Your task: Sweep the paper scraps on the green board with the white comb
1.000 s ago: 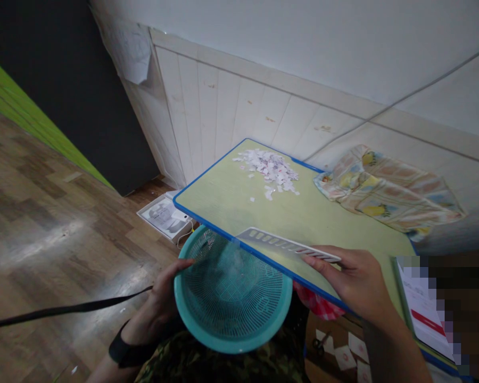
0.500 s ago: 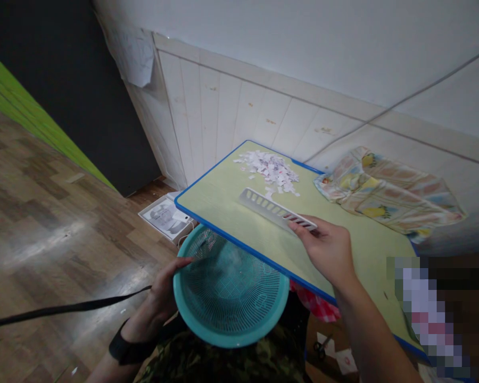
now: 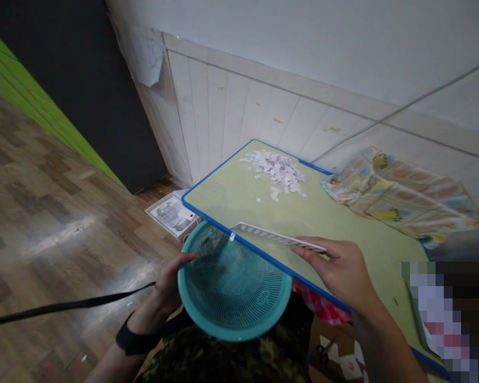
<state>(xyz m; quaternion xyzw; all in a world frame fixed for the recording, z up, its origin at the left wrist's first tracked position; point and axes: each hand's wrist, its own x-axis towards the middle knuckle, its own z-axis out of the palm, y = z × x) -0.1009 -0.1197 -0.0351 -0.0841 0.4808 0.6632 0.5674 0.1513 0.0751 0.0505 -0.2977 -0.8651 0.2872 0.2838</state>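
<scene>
My left hand (image 3: 168,287) grips the rim of a teal plastic mesh basket (image 3: 233,287), held just below the near edge of a low green table with a blue rim (image 3: 219,226). My right hand (image 3: 341,268) holds one end of a flat white slotted strip (image 3: 275,236), whose other end reaches the table's edge above the basket. A heap of small white paper scraps (image 3: 277,170) lies at the far side of the tabletop.
A patterned folded cloth (image 3: 399,194) lies at the table's right against the white panelled wall. A white box (image 3: 173,213) sits on the wooden floor by the table's left corner. Scissors and paper cards (image 3: 343,359) lie below the table. A black strap (image 3: 64,306) crosses the floor.
My right hand pushed the white strip out toward the paper heap, then drew it back to the table's near edge over the basket. The left hand kept the basket in place.
</scene>
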